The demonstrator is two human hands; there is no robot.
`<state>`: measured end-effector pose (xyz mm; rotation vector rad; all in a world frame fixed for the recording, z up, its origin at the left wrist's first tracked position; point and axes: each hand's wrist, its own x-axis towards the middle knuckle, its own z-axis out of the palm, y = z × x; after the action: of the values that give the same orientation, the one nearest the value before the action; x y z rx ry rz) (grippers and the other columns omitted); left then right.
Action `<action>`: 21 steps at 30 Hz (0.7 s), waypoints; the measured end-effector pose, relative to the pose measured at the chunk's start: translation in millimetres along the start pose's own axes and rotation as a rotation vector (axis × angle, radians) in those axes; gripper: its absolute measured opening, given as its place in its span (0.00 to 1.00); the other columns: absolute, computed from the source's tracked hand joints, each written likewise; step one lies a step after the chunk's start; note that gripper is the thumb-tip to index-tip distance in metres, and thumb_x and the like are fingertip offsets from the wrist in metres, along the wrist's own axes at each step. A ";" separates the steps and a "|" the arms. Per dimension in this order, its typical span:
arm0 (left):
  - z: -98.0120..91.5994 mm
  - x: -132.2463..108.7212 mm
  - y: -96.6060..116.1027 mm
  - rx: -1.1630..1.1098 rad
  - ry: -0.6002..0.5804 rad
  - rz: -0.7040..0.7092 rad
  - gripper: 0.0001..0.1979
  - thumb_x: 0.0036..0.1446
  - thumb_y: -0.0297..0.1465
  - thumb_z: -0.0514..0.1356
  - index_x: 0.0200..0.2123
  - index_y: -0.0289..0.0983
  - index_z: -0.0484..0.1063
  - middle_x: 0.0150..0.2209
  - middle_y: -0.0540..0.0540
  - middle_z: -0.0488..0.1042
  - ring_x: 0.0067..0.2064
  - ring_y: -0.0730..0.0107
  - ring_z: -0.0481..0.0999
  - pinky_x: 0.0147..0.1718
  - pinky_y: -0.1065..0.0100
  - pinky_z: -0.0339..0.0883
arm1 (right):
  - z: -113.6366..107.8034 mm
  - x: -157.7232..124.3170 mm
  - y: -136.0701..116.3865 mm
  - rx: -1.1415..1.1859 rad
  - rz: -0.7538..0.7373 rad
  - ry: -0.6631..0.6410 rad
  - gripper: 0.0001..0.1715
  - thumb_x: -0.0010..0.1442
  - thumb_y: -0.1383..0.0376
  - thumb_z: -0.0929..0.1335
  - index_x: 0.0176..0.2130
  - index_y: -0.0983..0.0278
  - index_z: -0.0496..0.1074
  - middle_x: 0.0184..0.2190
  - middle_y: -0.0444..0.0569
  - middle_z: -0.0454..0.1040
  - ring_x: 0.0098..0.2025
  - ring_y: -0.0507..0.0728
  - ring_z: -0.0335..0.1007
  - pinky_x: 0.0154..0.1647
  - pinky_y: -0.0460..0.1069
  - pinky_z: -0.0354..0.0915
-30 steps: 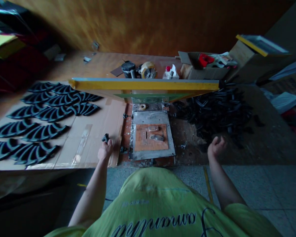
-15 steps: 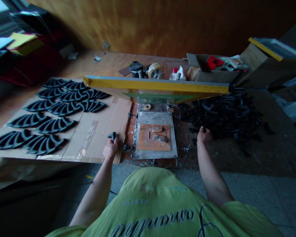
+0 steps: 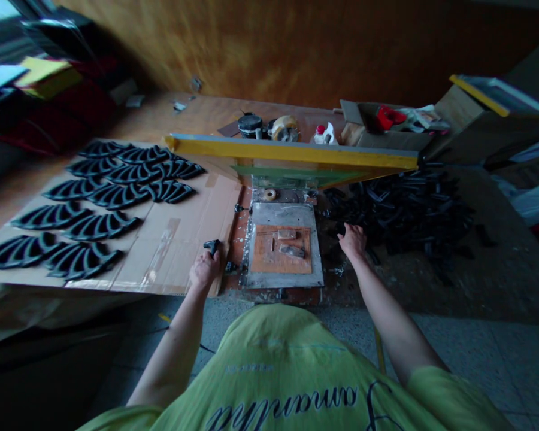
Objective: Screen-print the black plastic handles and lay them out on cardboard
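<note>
My left hand (image 3: 203,268) is closed on a small black part (image 3: 211,245), above the right side of the cardboard sheet (image 3: 184,227). My right hand (image 3: 353,240) is at the near left edge of a heap of black parts (image 3: 413,209); a dark piece shows by its fingertips, but its grip is unclear. Between the hands lies a metal plate (image 3: 284,280) bearing a brown board (image 3: 260,257) with small blocks on it. A yellow-edged frame (image 3: 296,153) stands tilted up behind the plate. Rows of black parts (image 3: 101,224) lie fanned out on the cardboard's left.
Behind the frame are a dark jar (image 3: 250,124), a tape roll (image 3: 284,128) and a bottle with a red cap (image 3: 321,134). An open box (image 3: 386,139) with red and white items stands at the back right. Yellow and red items (image 3: 49,78) are at the far left.
My right hand has moved left along the near edge of the heap, toward the metal plate. My left hand has shifted slightly to the right, with the black part still in it.
</note>
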<state>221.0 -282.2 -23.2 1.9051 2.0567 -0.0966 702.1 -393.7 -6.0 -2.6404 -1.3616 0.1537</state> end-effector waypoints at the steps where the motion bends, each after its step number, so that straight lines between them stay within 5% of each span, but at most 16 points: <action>1: -0.2 -0.1 0.1 0.028 0.010 -0.002 0.29 0.65 0.46 0.43 0.48 0.27 0.71 0.46 0.23 0.75 0.50 0.42 0.76 0.46 0.52 0.66 | 0.7 5.3 -0.5 -0.029 0.015 -0.049 0.24 0.61 0.65 0.66 0.56 0.66 0.70 0.54 0.63 0.72 0.60 0.68 0.59 0.57 0.62 0.56; 9: -6.8 -3.0 -6.1 0.000 -0.047 -0.089 0.35 0.63 0.53 0.42 0.49 0.29 0.71 0.50 0.25 0.74 0.52 0.39 0.74 0.48 0.51 0.65 | 5.4 26.1 15.8 -0.076 -0.009 -0.175 0.22 0.62 0.64 0.67 0.56 0.65 0.69 0.50 0.59 0.75 0.54 0.65 0.67 0.52 0.55 0.60; 14: -17.5 -11.0 -5.7 -0.030 0.089 -0.131 0.33 0.63 0.53 0.43 0.47 0.31 0.72 0.49 0.27 0.74 0.49 0.41 0.76 0.45 0.52 0.66 | -2.2 16.4 15.7 -0.009 -0.065 -0.048 0.23 0.60 0.71 0.65 0.55 0.65 0.72 0.50 0.56 0.75 0.51 0.62 0.70 0.52 0.53 0.62; 17: -36.4 -10.6 12.8 -0.133 0.178 -0.099 0.28 0.64 0.51 0.45 0.43 0.36 0.74 0.47 0.33 0.75 0.48 0.48 0.76 0.44 0.56 0.66 | -9.6 -2.0 -12.5 0.080 -0.228 0.084 0.23 0.63 0.69 0.64 0.57 0.65 0.72 0.49 0.57 0.76 0.50 0.61 0.71 0.51 0.53 0.64; 21: -82.5 -3.5 68.4 -0.460 0.332 0.111 0.24 0.66 0.48 0.47 0.39 0.37 0.73 0.39 0.40 0.77 0.44 0.58 0.76 0.42 0.63 0.66 | -10.0 -35.3 -81.4 0.251 -0.697 0.102 0.19 0.66 0.65 0.66 0.55 0.61 0.74 0.46 0.52 0.78 0.46 0.59 0.71 0.50 0.53 0.66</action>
<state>271.9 -256.1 67.5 1.8179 1.9360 0.7009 618.3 -377.1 20.2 -1.8213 -1.9718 0.0867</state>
